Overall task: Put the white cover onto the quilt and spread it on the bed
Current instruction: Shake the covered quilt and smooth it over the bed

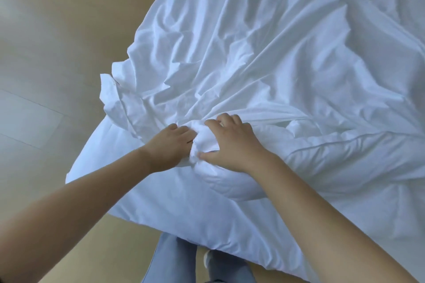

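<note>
The wrinkled white cover [264,48] lies spread over most of the bed, its creases running toward my hands. The puffy white quilt [165,195] sticks out from under it at the near corner. My left hand [170,145] grips a bunch of white fabric [203,142], its fingertips hidden in the folds. My right hand [232,142] grips the same bunch from the right, with the thumb below it and the fingers curled over the top. Whether the bunch holds cover alone or quilt too cannot be told.
Beige floor [69,37] surrounds the bed on the left and near side, with a paler panel at the far left. My legs in blue trousers [174,257] and a white shoe [208,258] stand against the quilt's hanging near corner.
</note>
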The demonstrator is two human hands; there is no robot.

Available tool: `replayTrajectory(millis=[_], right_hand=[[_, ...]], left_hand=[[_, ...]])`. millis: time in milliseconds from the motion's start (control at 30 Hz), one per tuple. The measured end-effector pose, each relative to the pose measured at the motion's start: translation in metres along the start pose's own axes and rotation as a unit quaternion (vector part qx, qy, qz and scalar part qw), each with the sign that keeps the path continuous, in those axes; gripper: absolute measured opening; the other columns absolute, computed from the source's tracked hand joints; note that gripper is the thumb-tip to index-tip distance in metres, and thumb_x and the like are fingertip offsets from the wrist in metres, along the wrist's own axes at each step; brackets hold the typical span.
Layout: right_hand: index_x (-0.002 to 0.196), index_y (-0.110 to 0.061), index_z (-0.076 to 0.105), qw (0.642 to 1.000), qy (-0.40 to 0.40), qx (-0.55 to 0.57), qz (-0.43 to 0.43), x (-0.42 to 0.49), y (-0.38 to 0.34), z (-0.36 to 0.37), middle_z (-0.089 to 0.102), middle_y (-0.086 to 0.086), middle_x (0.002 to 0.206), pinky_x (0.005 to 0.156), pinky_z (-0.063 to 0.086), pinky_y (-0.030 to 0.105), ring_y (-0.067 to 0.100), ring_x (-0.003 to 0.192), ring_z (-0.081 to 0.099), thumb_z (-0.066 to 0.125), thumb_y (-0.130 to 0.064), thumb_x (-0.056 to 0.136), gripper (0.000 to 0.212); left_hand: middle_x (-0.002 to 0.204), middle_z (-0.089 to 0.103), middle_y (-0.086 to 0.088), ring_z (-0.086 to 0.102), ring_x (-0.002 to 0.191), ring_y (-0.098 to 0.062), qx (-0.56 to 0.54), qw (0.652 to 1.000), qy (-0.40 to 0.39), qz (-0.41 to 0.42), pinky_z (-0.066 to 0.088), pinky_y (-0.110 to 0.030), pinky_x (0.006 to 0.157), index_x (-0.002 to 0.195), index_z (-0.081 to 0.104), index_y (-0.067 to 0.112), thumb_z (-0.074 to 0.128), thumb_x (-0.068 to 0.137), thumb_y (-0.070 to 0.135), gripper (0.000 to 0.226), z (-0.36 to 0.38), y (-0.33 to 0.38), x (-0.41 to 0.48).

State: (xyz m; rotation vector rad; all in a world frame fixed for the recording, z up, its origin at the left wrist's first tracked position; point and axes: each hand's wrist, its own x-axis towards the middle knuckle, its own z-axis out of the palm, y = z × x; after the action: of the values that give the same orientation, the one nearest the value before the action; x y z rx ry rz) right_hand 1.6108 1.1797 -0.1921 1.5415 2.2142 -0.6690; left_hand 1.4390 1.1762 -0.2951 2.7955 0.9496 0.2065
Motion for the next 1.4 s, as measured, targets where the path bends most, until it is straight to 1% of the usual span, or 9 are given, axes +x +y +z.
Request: replayTrajectory(millis=[133,300,467,633,833,933,1067,1267,1400], right_hand=[[0.13,-0.016,0.035,1.0,0.018,-0.02,0.0,0.02,0.009,0.032,0.045,0.005,0.122,0.075,0.036,0.033,0.026,0.114,0.045,0.053,-0.024,0.089,0.046],[0.088,-0.015,0.039,0.982,0.168,-0.073,-0.051,0.02,0.008,0.093,0.053,0.005,0.068,0.041,0.034,0.025,0.024,0.055,0.055,0.07,-0.005,0.047,0.052],[0.087,-0.015,0.041,0.993,0.088,-0.057,-0.059,-0.001,0.002,0.165,0.057,0.002,0.071,0.047,0.045,0.025,0.02,0.06,0.058,0.077,-0.007,0.036,0.062],[0.092,-0.013,0.051,0.995,0.067,0.059,-0.049,0.004,-0.003,0.141,0.052,0.006,0.093,0.068,0.037,0.034,0.029,0.085,0.052,0.06,-0.034,0.056,0.043],[0.111,-0.011,0.051,0.968,0.246,0.033,-0.041,0.022,0.01,0.105,0.057,0.015,0.111,0.093,0.032,0.036,0.028,0.107,0.043,0.052,-0.051,0.068,0.058],[0.119,-0.004,0.055,0.986,0.158,-0.038,-0.025,0.039,0.013,0.099,0.055,0.021,0.122,0.1,0.038,0.047,0.037,0.117,0.051,0.07,-0.036,0.068,0.062],[0.14,-0.012,0.033,0.997,0.053,-0.052,0.028,0.047,0.009,0.103,0.035,0.01,0.141,0.112,0.015,0.041,0.027,0.135,0.027,0.056,-0.038,0.086,0.064],[0.109,-0.005,0.055,0.99,0.109,-0.088,0.03,0.054,-0.006,0.1,0.065,0.013,0.095,0.077,0.04,0.036,0.032,0.09,0.061,0.066,-0.022,0.081,0.035],[0.126,-0.009,0.038,0.995,0.05,-0.086,0.0,0.049,0.003,0.083,0.062,0.014,0.112,0.071,0.034,0.035,0.036,0.099,0.059,0.038,-0.021,0.099,0.03]], left_hand=[[0.074,0.049,-0.001,0.049,0.061,-0.023,-0.172,0.979,0.029,-0.106,0.043,-0.03,0.059,0.071,0.052,0.015,0.061,0.061,0.044,0.033,-0.005,-0.013,-0.028],[0.089,0.054,0.006,0.054,0.075,-0.019,-0.286,0.855,0.08,-0.425,0.037,-0.028,0.065,0.089,0.052,0.019,0.051,0.077,0.046,0.029,-0.008,-0.017,-0.005],[0.122,0.048,-0.01,0.046,0.114,-0.034,-0.136,0.867,-0.151,-0.454,0.043,-0.041,0.089,0.126,0.044,0.016,0.061,0.086,0.045,0.052,0.032,-0.003,0.007],[0.128,0.037,-0.009,0.035,0.122,-0.031,-0.133,0.835,-0.093,-0.526,0.039,-0.049,0.089,0.138,0.031,0.022,0.066,0.074,0.061,0.083,0.056,0.005,-0.004],[0.11,0.053,-0.015,0.052,0.102,-0.033,-0.077,0.839,-0.097,-0.529,0.045,-0.047,0.077,0.121,0.043,0.01,0.074,0.07,0.043,0.068,0.066,0.008,0.015],[0.077,0.059,-0.015,0.06,0.069,-0.034,-0.093,0.858,-0.044,-0.503,0.047,-0.041,0.056,0.093,0.053,0.007,0.081,0.054,0.025,0.052,0.078,0.008,0.008],[0.081,0.059,-0.019,0.057,0.078,-0.039,-0.186,0.861,0.07,-0.468,0.041,-0.041,0.066,0.082,0.057,-0.001,0.042,0.086,0.021,0.027,0.076,0.009,-0.005],[0.073,0.055,-0.011,0.047,0.069,-0.028,-0.333,0.778,0.162,-0.508,0.03,-0.035,0.06,0.077,0.048,0.006,0.042,0.091,0.003,0.015,0.034,0.032,-0.018],[0.098,0.058,0.0,0.057,0.092,-0.022,-0.457,0.59,0.19,-0.637,0.043,-0.03,0.076,0.106,0.052,0.012,0.06,0.084,0.025,0.027,0.037,0.053,-0.026]])
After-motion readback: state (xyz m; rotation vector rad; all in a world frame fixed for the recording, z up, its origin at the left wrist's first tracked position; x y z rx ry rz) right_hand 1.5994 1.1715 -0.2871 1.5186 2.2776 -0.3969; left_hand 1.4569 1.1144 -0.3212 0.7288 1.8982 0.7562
